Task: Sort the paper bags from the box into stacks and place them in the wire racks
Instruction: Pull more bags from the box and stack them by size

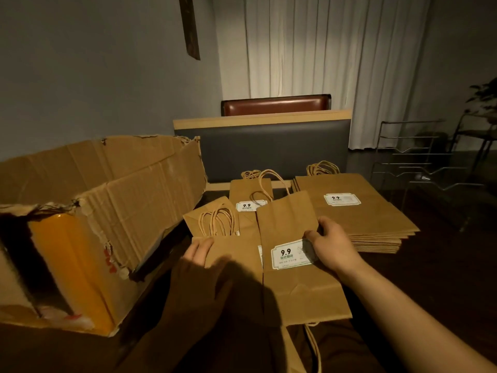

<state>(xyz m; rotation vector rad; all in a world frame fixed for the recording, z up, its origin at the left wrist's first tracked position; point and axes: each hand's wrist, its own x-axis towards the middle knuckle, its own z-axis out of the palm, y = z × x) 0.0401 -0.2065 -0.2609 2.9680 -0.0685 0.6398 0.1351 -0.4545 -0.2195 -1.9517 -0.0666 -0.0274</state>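
- Paper bags lie across the dark table [419,267] in several groups, all brown kraft with twisted paper handles
- Nearest the camera, a labelled bag [298,265] lies flat at centre, its white "9.9" label [289,255] facing up and its handles trailing toward the near edge
- Right hand [333,242] rests on this bag's right edge beside the label, thumb on top of the paper and fingers curled around the edge, gripping it
- Left hand [200,262], partly in shadow, holds a second bag [234,251] just left of the first, fingertips wrapped over its left edge; how tightly it pinches I cannot tell
- Behind the left hand a third bag [212,219] lies tilted with its handles on top
- Farther back at centre stands a small stack [248,195] with a "9.9" label showing
- To the right, a tall neat stack of larger bags [360,211] sits flat, label up, handles at the far end
- On the left, a torn cardboard box [102,208] lies open with a yellow panel showing inside
- Wire racks [419,168] stand at the far right, well apart from the hands
- Beyond the table are a grey bench back [274,149] and pale curtains [322,47]
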